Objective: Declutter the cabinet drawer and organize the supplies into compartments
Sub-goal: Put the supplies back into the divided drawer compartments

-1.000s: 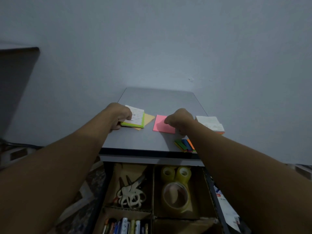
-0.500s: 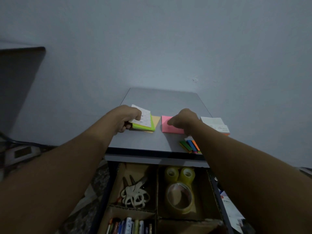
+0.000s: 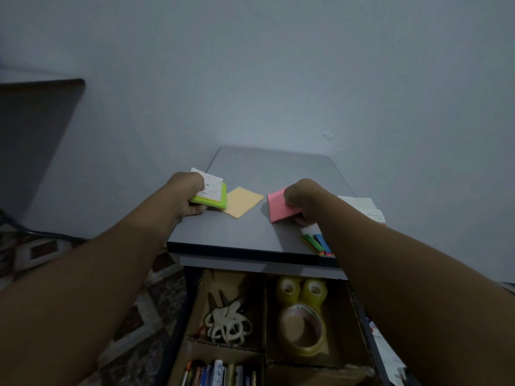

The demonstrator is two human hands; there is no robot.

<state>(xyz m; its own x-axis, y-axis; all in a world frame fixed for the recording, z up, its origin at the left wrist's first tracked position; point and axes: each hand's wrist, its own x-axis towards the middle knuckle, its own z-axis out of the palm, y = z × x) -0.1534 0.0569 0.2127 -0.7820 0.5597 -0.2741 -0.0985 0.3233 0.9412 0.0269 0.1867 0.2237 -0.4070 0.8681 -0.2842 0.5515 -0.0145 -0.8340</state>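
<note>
A person's left hand (image 3: 189,197) curls its fingers round a thick lime-green pad (image 3: 210,200) of sticky notes topped with a printed white slip, held at the left edge of the grey cabinet top (image 3: 267,165). The right hand (image 3: 303,199) pinches a pink pad (image 3: 278,208), which sits tilted with the thumb under its near corner. Between the two, a thin pale-orange pad (image 3: 243,202) lies flat, turned like a diamond and touching the green pad's corner. A white paper stack (image 3: 361,207) overhangs the top's right edge, and a fan of bright plastic index tabs (image 3: 317,243) rests at the front edge, partly under the right forearm. The far half of the smooth, matte top is bare up to the plain wall (image 3: 278,79).

Below, the open drawer (image 3: 359,310) is split by corrugated cardboard dividers. White-handled scissors (image 3: 225,323) fill the back-left compartment. Two small yellowish tape rolls (image 3: 302,289) and one large clear tape roll (image 3: 302,327) lie in the back-right one. Pens (image 3: 220,374) stand packed in the front-left compartment. Patterned flooring (image 3: 139,316) shows to the left.
</note>
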